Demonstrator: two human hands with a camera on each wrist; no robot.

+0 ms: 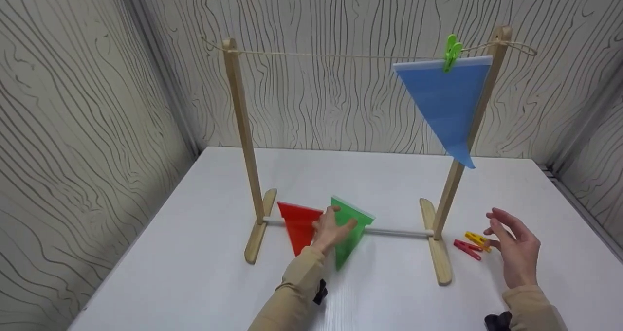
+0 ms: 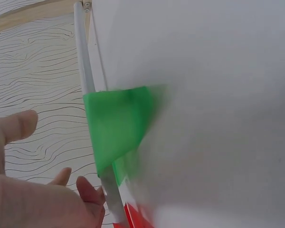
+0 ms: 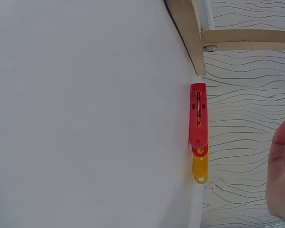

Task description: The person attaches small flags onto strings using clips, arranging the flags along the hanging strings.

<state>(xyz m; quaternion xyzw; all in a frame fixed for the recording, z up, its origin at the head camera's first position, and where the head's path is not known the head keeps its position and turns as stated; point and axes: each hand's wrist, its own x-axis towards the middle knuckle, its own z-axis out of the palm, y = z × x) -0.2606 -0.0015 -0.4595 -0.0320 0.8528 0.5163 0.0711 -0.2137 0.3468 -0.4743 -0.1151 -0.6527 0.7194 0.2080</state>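
Observation:
My left hand (image 1: 332,229) hovers over the green pennant (image 1: 348,243), its thumb and fingers spread. The left wrist view shows those fingers beside the green pennant (image 2: 115,126), without a grip on it. A red pennant (image 1: 298,224) lies just left, partly behind that hand. At the right, my right hand (image 1: 520,248) has loosely bent fingers with nothing between them. Close to its fingertips lie a yellow clothespin (image 1: 474,238) and a red clothespin (image 1: 468,249), the red one (image 3: 198,114) nearer the stand's foot. A blue pennant (image 1: 445,102) hangs from the string by a green clothespin (image 1: 452,53).
A wooden stand has a left post (image 1: 245,136), a right post (image 1: 450,190) and a white lower bar (image 1: 399,231). Between the post tops runs a thin string (image 1: 311,54). Everything stands on a white table (image 1: 194,253), with patterned panels (image 1: 311,102) behind and beside it.

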